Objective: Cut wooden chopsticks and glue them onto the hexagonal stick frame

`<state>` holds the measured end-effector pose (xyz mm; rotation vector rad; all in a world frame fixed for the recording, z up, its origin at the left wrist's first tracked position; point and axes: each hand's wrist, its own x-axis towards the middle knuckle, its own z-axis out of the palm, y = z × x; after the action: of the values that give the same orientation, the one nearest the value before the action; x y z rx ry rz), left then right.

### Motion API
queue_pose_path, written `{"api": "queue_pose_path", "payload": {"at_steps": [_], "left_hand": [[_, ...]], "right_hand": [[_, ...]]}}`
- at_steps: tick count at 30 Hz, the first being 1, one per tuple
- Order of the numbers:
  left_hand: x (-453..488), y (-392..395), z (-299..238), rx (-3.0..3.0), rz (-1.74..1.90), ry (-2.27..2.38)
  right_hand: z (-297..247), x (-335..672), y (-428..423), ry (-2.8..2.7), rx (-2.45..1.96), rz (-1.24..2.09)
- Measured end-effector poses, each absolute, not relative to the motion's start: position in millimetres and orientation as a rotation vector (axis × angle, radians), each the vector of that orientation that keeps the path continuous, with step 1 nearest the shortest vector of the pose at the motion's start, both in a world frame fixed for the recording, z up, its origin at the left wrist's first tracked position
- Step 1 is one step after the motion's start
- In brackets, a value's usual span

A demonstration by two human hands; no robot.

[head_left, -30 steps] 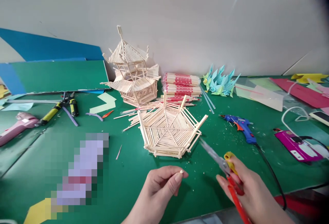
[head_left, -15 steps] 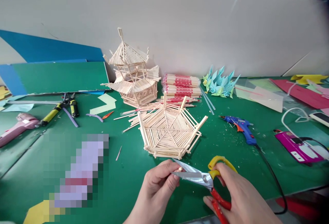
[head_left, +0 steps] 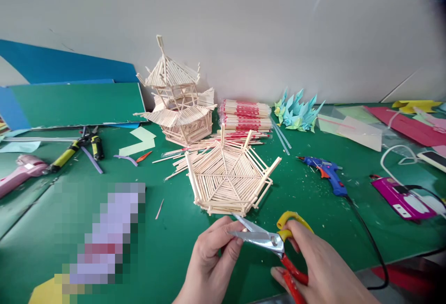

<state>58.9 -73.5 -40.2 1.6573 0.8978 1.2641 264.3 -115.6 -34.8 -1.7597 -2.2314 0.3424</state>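
Observation:
My right hand (head_left: 310, 257) grips scissors (head_left: 265, 240) with one yellow and one red handle. Their blades are parted and point left, at the fingertips of my left hand (head_left: 214, 253). Thumb and fingers of that hand pinch a thin wooden stick, mostly hidden, whose pale end shows between the blades. Just beyond both hands lies an eight-sided frame of wooden sticks (head_left: 228, 178) with several short posts standing at its corners. Behind it rises a tiered pagoda model (head_left: 177, 95) built of the same kind of sticks.
Bundled sticks (head_left: 245, 111) lie by the back wall, beside folded blue paper (head_left: 298, 111). A blue glue gun (head_left: 325, 174) with a black cord rests to the right, near a magenta box (head_left: 400, 197). Yellow-handled pliers (head_left: 71, 150) and a pink tool (head_left: 24, 174) are at left.
The scissors and my right hand have shifted slightly left, bringing the blades further over my left fingertips. The stick end shows less now. The whole view has drifted a little.

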Motion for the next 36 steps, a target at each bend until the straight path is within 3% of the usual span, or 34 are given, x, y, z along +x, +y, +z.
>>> {"api": "queue_pose_path", "payload": {"at_steps": [36], "left_hand": [[55.9,-75.1,-38.2,1.843,1.225,0.922]], "right_hand": [[-30.3,262.4,-112.7,-2.257,-1.769,0.319]]}}
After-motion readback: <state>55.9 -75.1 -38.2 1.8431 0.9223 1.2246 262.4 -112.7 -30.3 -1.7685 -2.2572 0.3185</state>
